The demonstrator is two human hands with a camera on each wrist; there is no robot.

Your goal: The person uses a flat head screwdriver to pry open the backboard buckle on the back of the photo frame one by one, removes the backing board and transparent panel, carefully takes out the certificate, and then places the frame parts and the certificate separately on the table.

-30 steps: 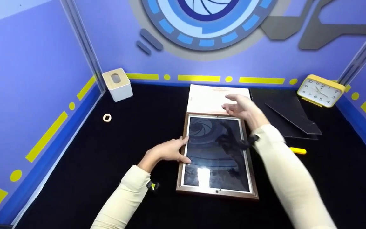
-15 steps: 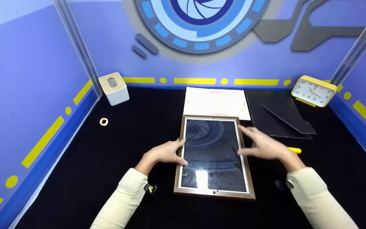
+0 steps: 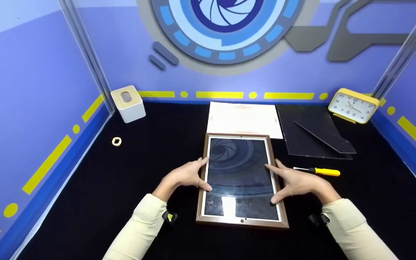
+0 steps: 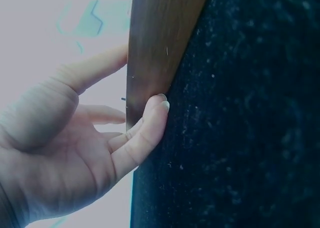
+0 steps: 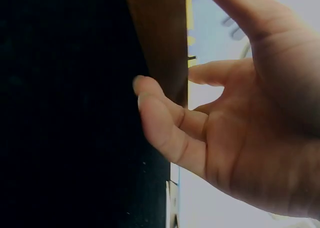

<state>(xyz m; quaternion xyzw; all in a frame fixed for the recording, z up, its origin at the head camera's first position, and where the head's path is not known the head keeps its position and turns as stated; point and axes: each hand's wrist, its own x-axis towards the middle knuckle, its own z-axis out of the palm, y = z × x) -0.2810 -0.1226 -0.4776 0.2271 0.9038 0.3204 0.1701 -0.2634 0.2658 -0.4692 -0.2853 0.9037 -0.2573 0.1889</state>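
Observation:
A brown picture frame (image 3: 242, 173) with a white inner border and a glossy dark pane lies on the black table in the head view. My left hand (image 3: 186, 175) grips its left side, thumb over the border. In the left wrist view, fingertips (image 4: 159, 107) press the lower part of the wooden side wall. Across from it, my right hand (image 3: 298, 182) grips the right side, with the thumb and index finger reaching onto the border. Curled fingers (image 5: 160, 120) meet the bottom of that side in the right wrist view.
Beyond the frame lies a white sheet (image 3: 244, 119), beside a black backing board (image 3: 294, 141) with an angled stand flap (image 3: 323, 137). A yellow-handled screwdriver (image 3: 326, 172) is at right. Farther out are an alarm clock (image 3: 354, 105), a tissue box (image 3: 128, 104) and a small pale ring (image 3: 116, 141).
My right hand has come down from over the white sheet to the frame's right side and taken hold there. The left hand keeps its place on the frame.

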